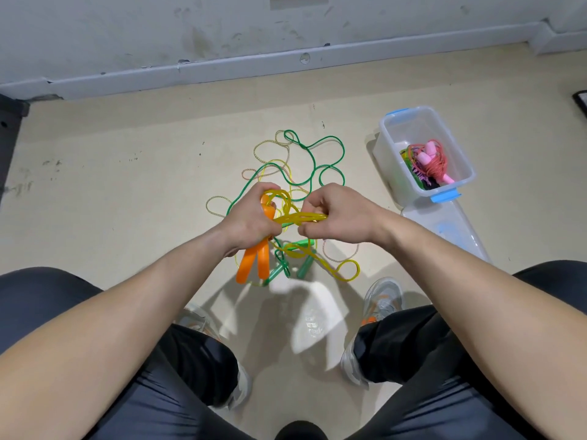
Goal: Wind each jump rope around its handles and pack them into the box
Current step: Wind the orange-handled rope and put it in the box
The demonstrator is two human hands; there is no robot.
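My left hand [251, 214] grips two orange handles [254, 262] held side by side, with loops of yellow rope around their upper ends. My right hand [330, 214] pinches a bundle of the yellow rope [298, 218] stretched between both hands; a loose loop of it trails down to the floor at the lower right. Below lies a green jump rope [313, 160] spread in loops, its green handles [303, 266] under my hands. A thin speckled rope [270, 147] lies tangled with it. The clear box [389, 144] at the right holds a wound pink rope [428, 160] and other ropes.
The box's clear lid [451, 230] with blue clips lies on the floor just below the box. My shoes [381, 300] and knees frame the ropes from below. A wall with a skirting board runs along the top.
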